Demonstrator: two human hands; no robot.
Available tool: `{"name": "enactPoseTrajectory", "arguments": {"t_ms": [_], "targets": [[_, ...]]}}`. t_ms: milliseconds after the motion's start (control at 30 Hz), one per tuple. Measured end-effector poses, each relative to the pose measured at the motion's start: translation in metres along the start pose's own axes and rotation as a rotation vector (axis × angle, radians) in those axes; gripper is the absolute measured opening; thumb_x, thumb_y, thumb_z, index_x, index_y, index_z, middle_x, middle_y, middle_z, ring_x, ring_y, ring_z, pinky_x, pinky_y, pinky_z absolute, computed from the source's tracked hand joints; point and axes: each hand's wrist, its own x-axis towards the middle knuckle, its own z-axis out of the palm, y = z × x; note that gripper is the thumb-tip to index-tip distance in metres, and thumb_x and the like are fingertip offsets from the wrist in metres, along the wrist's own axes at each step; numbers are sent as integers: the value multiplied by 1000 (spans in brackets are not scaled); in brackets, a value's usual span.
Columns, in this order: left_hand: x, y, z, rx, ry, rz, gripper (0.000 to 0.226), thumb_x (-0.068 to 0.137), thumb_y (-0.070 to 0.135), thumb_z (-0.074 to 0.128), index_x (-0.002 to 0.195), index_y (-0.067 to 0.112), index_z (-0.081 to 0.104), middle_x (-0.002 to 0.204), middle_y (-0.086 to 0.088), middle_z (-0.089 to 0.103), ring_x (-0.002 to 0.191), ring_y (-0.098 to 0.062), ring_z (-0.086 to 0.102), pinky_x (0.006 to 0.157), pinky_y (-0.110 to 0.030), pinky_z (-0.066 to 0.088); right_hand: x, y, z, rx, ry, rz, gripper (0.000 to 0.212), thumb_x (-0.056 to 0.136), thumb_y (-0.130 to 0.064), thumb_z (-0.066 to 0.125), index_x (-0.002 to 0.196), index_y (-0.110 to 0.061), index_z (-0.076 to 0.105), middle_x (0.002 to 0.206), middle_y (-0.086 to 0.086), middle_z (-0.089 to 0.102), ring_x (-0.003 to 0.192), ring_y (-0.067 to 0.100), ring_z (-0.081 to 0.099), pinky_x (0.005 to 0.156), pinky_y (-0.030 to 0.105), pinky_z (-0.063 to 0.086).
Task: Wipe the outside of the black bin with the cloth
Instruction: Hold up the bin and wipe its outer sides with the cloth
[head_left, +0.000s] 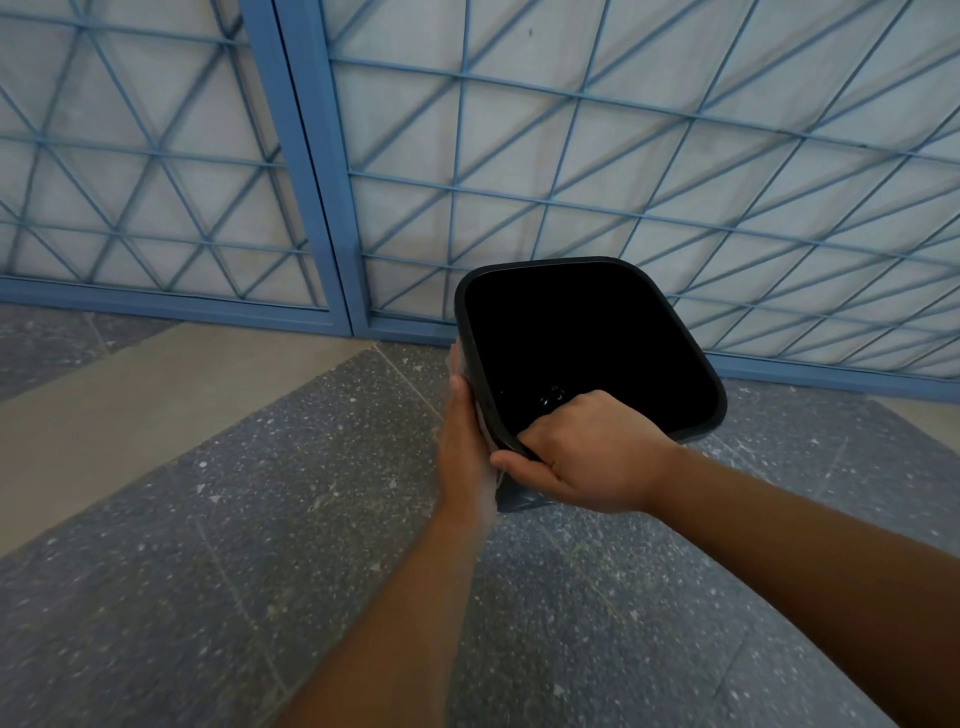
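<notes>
The black bin (670, 319) is a square plastic container seen from above, its dark inside facing me, standing on the floor by a blue grille. My right hand (587, 457) grips the bin's near rim, fingers curled inside and thumb outside. My left hand (464, 431) lies flat against the bin's left outer wall, pressing a pale cloth (484, 415) there. Only a thin strip of the cloth shows between the palm and the wall.
A blue metal grille (519, 171) with pale panels stands right behind the bin. The floor is speckled grey stone (260, 545) with a beige band (156, 395) to the left.
</notes>
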Motion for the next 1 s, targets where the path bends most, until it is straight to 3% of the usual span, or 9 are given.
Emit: {"name": "enactPoseTrajectory", "arguments": {"t_ms": [133,267,367,467,600,733,833,900,1000], "targets": [[14,5,1,11,29,-73,56,119,57,34,141,24,74,144,-8,77,146,-26,67,111,-33,56,1,0,-1,-13,-5,-10,63,97,-57,14,64,-21,54,56,-5,54,49,11,49,54,29,41],[-3,2,3,-1,59,-12,76,107,73,52,167,27,56,164,-2,65,153,-19,61,130,-41,46,1,0,-1,0,-2,-17,62,97,-56,16,62,-21,53,55,-5,54,49,13,49,53,30,40],[17,-13,-10,-17,11,-32,104,89,91,63,166,22,57,167,-9,61,158,-28,56,136,-55,38,1,0,-1,-17,4,-21,62,97,-56,17,62,-20,53,54,-5,54,48,13,50,52,30,39],[21,10,2,-22,29,-34,71,106,69,59,158,21,66,159,-9,69,152,-27,62,134,-54,41,2,0,0,-7,15,-21,61,97,-55,18,61,-21,53,54,-5,54,48,13,50,52,31,41],[1,13,7,-14,8,18,69,111,65,46,164,24,59,161,-4,67,153,-22,61,127,-39,48,1,1,2,6,14,-30,62,97,-56,17,62,-21,53,56,-5,56,51,14,53,53,30,41],[12,9,-1,-3,33,-73,57,119,58,38,140,19,74,133,-7,82,133,-23,75,109,-32,60,1,3,3,-3,21,-43,64,95,-62,18,61,-20,52,55,-6,55,50,14,52,52,29,42],[6,1,-5,-33,10,-74,102,88,86,72,169,26,52,166,-5,63,155,-21,60,133,-49,43,0,3,5,10,17,-51,63,93,-65,20,62,-20,51,56,-5,56,51,15,53,53,31,44],[6,-16,-11,-35,16,-30,132,70,96,77,176,29,39,175,-3,52,160,-20,53,136,-49,39,0,3,4,6,24,-56,61,95,-62,20,62,-20,51,58,-5,57,52,15,55,54,32,45],[11,-12,-13,-53,-51,-21,121,78,89,79,173,24,45,171,-8,57,158,-25,56,137,-53,37,2,4,5,-13,30,-57,57,96,-56,23,62,-20,51,58,-4,58,53,16,55,54,31,43]]}}
